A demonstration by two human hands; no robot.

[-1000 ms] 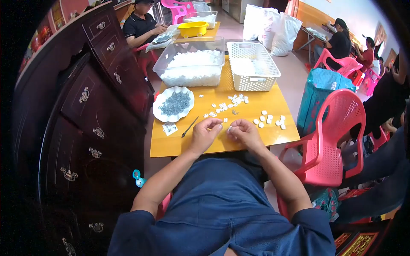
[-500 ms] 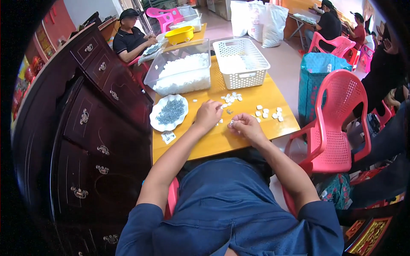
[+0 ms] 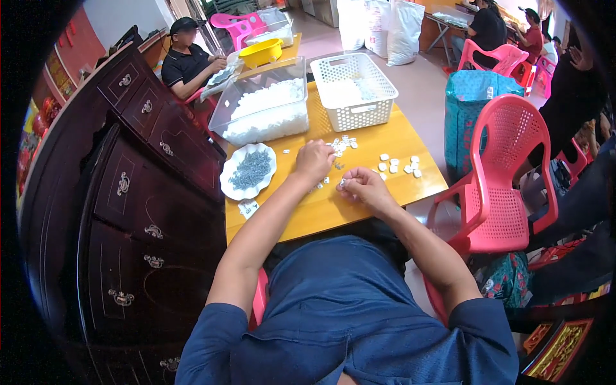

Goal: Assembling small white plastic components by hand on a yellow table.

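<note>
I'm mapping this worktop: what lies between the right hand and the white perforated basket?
The head view shows small white pieces toward the white perforated basket and, nearer the right hand, a few grey bits.

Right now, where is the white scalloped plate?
In the head view, the white scalloped plate sits at the left edge of the yellow wooden table, in front of the clear plastic bin and left of the left hand.

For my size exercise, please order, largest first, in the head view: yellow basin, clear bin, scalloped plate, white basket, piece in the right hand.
1. Clear bin
2. White basket
3. Scalloped plate
4. Yellow basin; farther away, real size unsure
5. White piece, partly hidden by the right hand
</note>
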